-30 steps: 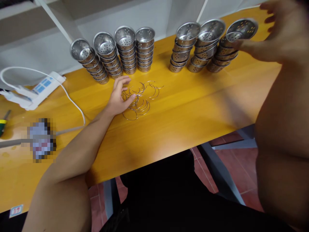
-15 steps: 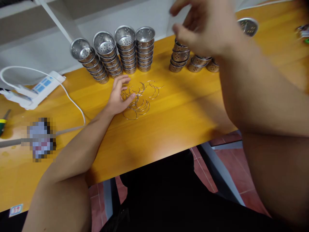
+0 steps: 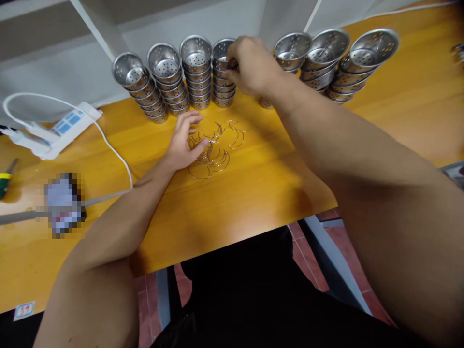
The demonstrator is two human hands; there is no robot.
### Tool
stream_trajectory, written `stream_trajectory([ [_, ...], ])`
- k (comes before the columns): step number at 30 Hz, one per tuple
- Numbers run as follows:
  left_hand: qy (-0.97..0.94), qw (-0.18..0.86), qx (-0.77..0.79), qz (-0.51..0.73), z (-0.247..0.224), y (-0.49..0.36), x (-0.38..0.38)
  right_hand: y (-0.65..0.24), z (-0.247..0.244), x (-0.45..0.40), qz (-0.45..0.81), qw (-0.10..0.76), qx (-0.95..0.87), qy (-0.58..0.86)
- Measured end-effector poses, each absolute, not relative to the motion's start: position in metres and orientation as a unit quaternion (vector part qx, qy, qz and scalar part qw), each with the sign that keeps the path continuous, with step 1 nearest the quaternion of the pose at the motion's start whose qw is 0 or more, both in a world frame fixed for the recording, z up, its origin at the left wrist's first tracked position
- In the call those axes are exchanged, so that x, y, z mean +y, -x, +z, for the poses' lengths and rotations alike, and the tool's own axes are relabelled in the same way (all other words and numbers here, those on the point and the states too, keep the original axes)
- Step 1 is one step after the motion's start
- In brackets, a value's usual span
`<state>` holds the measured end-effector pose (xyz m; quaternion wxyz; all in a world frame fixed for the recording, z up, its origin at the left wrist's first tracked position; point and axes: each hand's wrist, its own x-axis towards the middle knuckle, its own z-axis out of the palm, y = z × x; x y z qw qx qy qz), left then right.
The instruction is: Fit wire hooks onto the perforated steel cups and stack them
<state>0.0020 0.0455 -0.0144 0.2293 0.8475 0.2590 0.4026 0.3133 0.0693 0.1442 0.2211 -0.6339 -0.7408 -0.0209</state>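
My right hand (image 3: 252,67) is at the top of a stack of perforated metal cups, its fingers closed at the right rim of the top cup (image 3: 220,48). The hand covers part of that rim, and the fingertips are partly hidden. Resting on the table, my left hand (image 3: 184,145) has its fingers apart and holds nothing. Its thumb and fingers lie beside and partly over a loose pile of thin metal wire rings (image 3: 213,159).
More cup stacks stand to the left (image 3: 165,63) and right (image 3: 326,50) along the back of the wooden table (image 3: 246,203). On the left lie a white power strip (image 3: 68,128) with its cord, a pixelated object (image 3: 64,205) and a green-yellow handled tool (image 3: 6,181).
My right hand has come down and leftward from above the right-hand stacks to the fourth stack's top cup. My left hand stays by the wire rings. The view has shifted slightly.
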Motion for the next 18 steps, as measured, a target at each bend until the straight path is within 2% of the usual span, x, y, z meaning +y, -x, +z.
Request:
stream_trajectory([
  [8, -0.844, 0.233, 0.259, 0.407, -0.019, 0.0, 0.05, -0.303, 0.162, 0.037, -0.029, 0.24, -0.699, 0.673],
  [13, -0.826, 0.252, 0.259, 0.434, -0.031, -0.003, 0.057, -0.314, 0.176, 0.0, -0.043, 0.278, -0.724, 0.629],
  [18, -0.796, 0.27, 0.232, 0.49, -0.027, -0.011, 0.056, -0.301, 0.165, -0.038, 0.134, 0.383, -0.771, 0.49],
])
